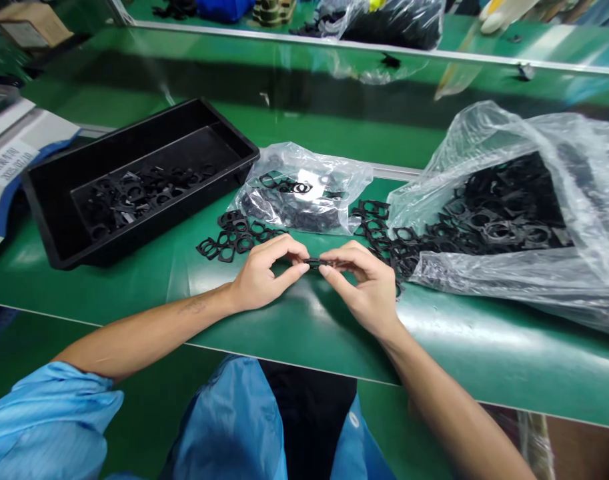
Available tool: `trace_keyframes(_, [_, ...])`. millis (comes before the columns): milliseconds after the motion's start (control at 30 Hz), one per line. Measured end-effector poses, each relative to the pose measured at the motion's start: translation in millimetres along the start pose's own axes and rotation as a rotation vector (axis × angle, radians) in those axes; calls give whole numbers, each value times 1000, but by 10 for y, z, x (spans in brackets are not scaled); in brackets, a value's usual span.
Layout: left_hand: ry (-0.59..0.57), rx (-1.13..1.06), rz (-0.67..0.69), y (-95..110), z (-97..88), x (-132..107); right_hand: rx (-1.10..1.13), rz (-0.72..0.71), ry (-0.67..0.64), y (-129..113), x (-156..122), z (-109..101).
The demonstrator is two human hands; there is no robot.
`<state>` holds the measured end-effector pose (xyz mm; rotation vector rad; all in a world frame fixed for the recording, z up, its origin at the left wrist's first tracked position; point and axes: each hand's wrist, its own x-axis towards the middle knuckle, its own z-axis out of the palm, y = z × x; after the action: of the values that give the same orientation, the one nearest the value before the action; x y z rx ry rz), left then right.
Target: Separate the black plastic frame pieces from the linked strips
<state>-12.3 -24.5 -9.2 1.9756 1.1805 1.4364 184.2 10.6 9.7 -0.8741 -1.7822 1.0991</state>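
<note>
Between my two hands, just above the green table, is a small black plastic ring-shaped part point(315, 263), seen nearly edge-on. My left hand point(268, 270) pinches its left end with thumb and forefinger. At its right end, my right hand point(361, 277) grips it the same way. Loose black ring parts point(234, 235) lie beyond my left hand. Another heap of black ring parts point(379, 233) spreads behind my right hand and runs into a large clear plastic bag point(489, 273) full of them. Whether the held piece is one part or two pressed together, I cannot tell.
A black tray point(199, 190) with more black parts stands at the left. A smaller clear bag point(289, 157) of parts lies behind my hands. Further back a metal rail point(304, 40) crosses the green surface, with another filled bag point(394, 27) beyond it.
</note>
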Motion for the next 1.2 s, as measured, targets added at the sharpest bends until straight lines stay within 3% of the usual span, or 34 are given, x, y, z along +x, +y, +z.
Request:
trace_keyframes(300, [41, -41, -46, -18, 10, -29, 38, 106, -63, 18, 23, -13])
trace_keyframes(667, [-39, 42, 101, 14, 1, 9, -102, -8, -65, 33, 10, 29])
trace_keyframes(1200, [-40, -81, -121, -28, 29, -35, -62, 20, -82, -5, 9, 20])
